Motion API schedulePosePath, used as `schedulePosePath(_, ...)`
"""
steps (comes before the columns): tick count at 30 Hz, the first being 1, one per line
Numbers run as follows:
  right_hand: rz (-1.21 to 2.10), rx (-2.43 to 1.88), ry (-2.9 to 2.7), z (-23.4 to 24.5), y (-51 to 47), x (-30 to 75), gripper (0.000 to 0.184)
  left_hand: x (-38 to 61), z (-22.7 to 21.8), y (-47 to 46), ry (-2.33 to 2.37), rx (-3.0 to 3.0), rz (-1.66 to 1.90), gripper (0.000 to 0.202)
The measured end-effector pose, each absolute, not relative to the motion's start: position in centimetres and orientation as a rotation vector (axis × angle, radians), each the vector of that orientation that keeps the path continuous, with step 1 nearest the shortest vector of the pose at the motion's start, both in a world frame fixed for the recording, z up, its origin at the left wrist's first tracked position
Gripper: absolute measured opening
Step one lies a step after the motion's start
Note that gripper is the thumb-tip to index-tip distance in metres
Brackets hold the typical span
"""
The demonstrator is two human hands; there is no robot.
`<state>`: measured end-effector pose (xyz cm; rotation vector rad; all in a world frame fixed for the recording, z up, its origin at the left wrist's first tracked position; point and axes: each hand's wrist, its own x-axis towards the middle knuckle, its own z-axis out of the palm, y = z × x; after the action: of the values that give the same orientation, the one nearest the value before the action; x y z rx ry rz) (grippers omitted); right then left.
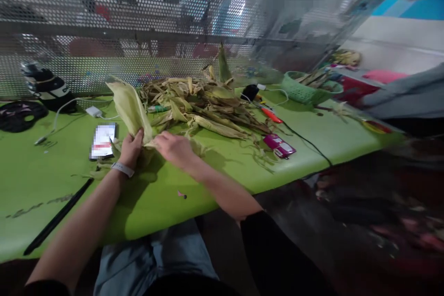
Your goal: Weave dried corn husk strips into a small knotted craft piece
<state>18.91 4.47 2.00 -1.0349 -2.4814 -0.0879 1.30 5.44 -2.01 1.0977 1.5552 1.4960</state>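
A pale corn husk (127, 104) stands up from my left hand (131, 149), whose fingers are wrapped around its lower end. My right hand (175, 148) is closed beside it, pinching the base of the same husk at its right side. Behind my hands spreads a heap of dried corn husks (215, 101), with one green husk (224, 64) sticking up at the back. Loose husk shreds lie under and around my hands on the green tabletop (145, 212).
To the left are a phone (103, 141), a black bottle (48, 85), a white cable and a black stick (58, 217). A purple packet (279, 145), an orange-handled corded tool (271, 114) and a green basket (301, 90) stand to the right. Perforated metal panels (104, 32) rise behind.
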Motion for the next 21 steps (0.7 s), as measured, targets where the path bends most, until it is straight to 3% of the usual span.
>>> schedulePosePath(3,0.089,-1.184,-2.396,2.3,5.2,19.4,0.03,1.8,-1.9,5.3,1.661,1.118,1.596,0.048)
schedulePosePath(8,0.089,-1.17,-2.413,2.6,4.2,19.2,0.041,2.2,-1.4,4.8,1.671,1.149,1.734,0.047)
schedulePosePath(16,-0.016,-0.538,-2.349,1.6,3.6,18.2,0.023,2.4,-0.6,3.7,1.395,1.109,1.565,0.049)
schedulePosePath(21,0.558,-0.416,-2.346,1.6,3.2,17.5,0.022,2.7,-1.1,4.1,1.441,1.175,1.495,0.038)
